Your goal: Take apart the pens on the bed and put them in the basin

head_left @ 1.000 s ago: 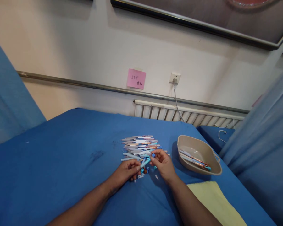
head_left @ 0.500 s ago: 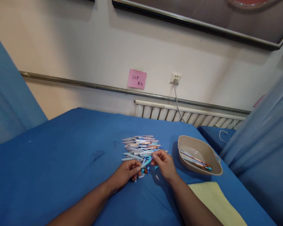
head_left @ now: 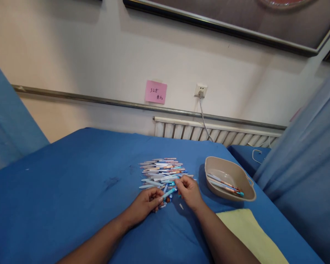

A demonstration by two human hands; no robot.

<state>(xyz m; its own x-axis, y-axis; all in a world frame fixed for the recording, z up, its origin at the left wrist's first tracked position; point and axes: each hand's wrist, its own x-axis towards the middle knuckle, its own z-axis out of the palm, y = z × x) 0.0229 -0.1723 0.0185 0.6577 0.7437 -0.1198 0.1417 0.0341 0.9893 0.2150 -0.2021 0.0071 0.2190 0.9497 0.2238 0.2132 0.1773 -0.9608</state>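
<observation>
Blue cloth covers the table (head_left: 71,190) on which you are working, and your two hands meet at lower centre of the frame. Your left hand (head_left: 145,202) pinches a light blue pen (head_left: 169,192) between thumb and fingertips, its barrel angled up toward the right. Your right hand (head_left: 189,190) has its fingers drawn together at the upper end of that pen; whether they grip a cap or the pen tip itself cannot be determined at this size. Just above both hands lies the pile of pens (head_left: 162,170), with small loose caps (head_left: 167,200) scattered beneath the held pen. Judged from the layout, progress is early: only a few pens rest in the beige tray (head_left: 231,167) at right of centre, while most remain in the pile. A yellow cloth (head_left: 250,234) lies at lower right. Compared with the frame half a second earlier, your hands hold nearly the same posture, the tray contents match, and the whole scene sits slightly further left.
</observation>
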